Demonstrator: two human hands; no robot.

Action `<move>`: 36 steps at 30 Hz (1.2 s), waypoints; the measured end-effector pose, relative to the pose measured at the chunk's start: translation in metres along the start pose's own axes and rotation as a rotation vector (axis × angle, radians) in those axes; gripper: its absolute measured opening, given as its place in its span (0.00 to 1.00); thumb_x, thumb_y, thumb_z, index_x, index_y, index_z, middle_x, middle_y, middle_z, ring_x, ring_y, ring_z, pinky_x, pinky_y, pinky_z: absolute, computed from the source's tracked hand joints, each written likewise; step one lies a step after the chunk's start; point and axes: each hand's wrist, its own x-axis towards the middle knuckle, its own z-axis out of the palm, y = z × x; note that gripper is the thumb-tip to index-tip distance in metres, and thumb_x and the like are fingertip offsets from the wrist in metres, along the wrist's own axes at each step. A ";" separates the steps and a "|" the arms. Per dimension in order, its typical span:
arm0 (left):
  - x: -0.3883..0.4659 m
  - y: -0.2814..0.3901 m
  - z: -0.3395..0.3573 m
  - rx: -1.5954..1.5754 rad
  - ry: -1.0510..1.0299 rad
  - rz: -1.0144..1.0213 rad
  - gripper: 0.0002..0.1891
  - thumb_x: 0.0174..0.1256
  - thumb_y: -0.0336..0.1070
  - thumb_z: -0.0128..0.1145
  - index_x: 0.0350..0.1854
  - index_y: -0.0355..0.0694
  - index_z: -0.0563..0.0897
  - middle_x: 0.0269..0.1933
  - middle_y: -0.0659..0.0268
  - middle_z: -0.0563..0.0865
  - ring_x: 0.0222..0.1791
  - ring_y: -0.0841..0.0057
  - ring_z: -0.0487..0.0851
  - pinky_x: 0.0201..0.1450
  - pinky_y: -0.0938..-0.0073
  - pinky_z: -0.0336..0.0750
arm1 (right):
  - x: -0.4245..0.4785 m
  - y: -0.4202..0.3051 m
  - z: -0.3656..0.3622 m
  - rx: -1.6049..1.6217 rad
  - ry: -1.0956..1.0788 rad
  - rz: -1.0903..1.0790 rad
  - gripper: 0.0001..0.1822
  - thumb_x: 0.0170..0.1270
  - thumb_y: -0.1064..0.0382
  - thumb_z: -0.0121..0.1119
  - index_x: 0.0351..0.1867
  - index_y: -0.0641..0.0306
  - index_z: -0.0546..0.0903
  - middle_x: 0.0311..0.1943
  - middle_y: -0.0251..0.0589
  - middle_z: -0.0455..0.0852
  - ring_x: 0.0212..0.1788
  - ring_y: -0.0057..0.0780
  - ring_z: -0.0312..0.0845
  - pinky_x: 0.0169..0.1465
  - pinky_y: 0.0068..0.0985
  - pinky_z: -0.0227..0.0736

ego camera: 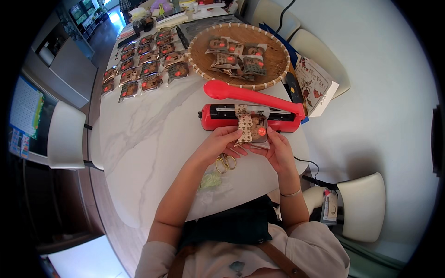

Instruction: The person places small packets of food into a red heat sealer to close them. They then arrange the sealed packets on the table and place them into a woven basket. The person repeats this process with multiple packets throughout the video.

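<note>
Between both hands is a clear printed plastic pouch [255,129] with a baked pastry in a tray and a round red sticker. My left hand [226,140] grips its left edge, thumb on top. My right hand [279,146] holds the right edge. The pouch's far end lies across the sealing strip of a red impulse heat sealer [212,117]. Its red lever arm [243,92] is raised. Gold-handled scissors [225,164] lie on the table just below my left hand, their blades hidden.
Rows of wrapped pastries [149,66] cover the table's far left. A round woven bamboo tray [198,41] holds several more. A printed box [314,87] stands at the right edge. Near me lies a pale green item [210,181]. A black cord [309,162] runs off the right side towards a chair [363,206].
</note>
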 end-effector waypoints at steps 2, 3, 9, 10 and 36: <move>0.001 -0.001 -0.001 0.007 -0.004 0.001 0.20 0.76 0.46 0.49 0.59 0.35 0.76 0.42 0.57 0.89 0.38 0.69 0.90 0.35 0.75 0.84 | 0.001 0.001 -0.001 -0.003 0.000 -0.007 0.17 0.76 0.57 0.49 0.53 0.70 0.78 0.49 0.47 0.84 0.49 0.37 0.85 0.45 0.37 0.89; 0.001 -0.001 -0.001 0.010 -0.006 0.003 0.20 0.76 0.46 0.49 0.59 0.35 0.76 0.42 0.57 0.89 0.38 0.69 0.90 0.35 0.75 0.84 | 0.001 0.002 -0.001 -0.004 0.004 -0.012 0.17 0.76 0.57 0.49 0.53 0.70 0.78 0.50 0.47 0.84 0.49 0.37 0.85 0.45 0.37 0.89; 0.002 -0.004 -0.003 0.027 -0.012 0.004 0.20 0.76 0.46 0.48 0.60 0.36 0.76 0.43 0.57 0.89 0.39 0.69 0.90 0.35 0.75 0.84 | 0.003 0.005 -0.005 -0.030 -0.018 -0.040 0.17 0.76 0.58 0.50 0.53 0.70 0.78 0.50 0.45 0.84 0.51 0.35 0.83 0.46 0.38 0.89; 0.002 -0.004 -0.003 0.030 -0.014 0.006 0.20 0.76 0.46 0.48 0.60 0.36 0.76 0.43 0.57 0.89 0.39 0.69 0.90 0.35 0.75 0.84 | 0.003 0.005 -0.006 -0.032 -0.024 -0.046 0.17 0.76 0.58 0.50 0.53 0.70 0.78 0.50 0.45 0.84 0.51 0.35 0.83 0.46 0.38 0.88; -0.027 -0.016 0.008 0.949 0.544 1.133 0.23 0.37 0.18 0.66 0.42 0.35 0.82 0.47 0.54 0.85 0.42 0.60 0.86 0.39 0.70 0.82 | -0.027 -0.016 0.009 -0.849 -0.193 -0.942 0.20 0.46 0.74 0.71 0.45 0.60 0.86 0.49 0.42 0.87 0.56 0.43 0.79 0.65 0.41 0.68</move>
